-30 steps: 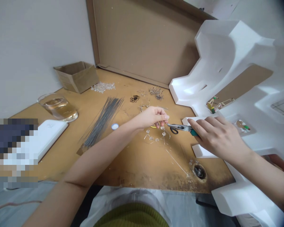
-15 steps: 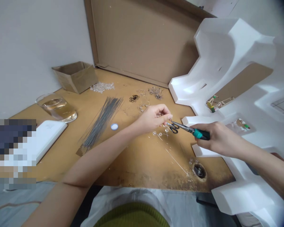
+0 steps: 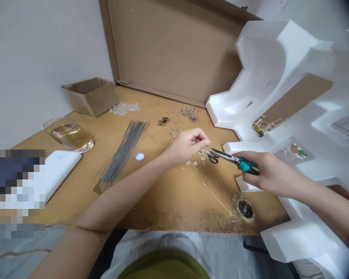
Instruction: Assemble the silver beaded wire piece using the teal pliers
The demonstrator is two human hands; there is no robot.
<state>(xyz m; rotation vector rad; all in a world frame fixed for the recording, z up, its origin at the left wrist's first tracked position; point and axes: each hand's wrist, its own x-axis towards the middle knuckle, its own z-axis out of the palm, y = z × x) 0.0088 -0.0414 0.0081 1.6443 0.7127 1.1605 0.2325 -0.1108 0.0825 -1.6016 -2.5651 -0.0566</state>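
My left hand [image 3: 189,144] is closed in a pinch over the middle of the table, and the small thing between thumb and fingertips is too fine to make out. Long-nose pliers [image 3: 244,164] with green and black handles are gripped in my right hand [image 3: 269,172]. Their jaws are parted and point left, just short of my left fingertips. Under the jaws lie small black-handled scissors [image 3: 211,157], partly covered by my left hand. Several clear beads [image 3: 195,163] and bits of wire rest on the wood just below.
A bundle of grey wires [image 3: 123,155] lies left of centre, beside a small white disc [image 3: 139,156]. Clear beads [image 3: 124,108] are heaped by a cardboard box [image 3: 90,99]. A glass [image 3: 69,135] stands left. White foam [image 3: 267,81] borders the right; a hole [image 3: 245,209] sits near the front edge.
The plier jaws have opened and drawn slightly back from my left fingertips. My left hand keeps its pinch at nearly the same place.
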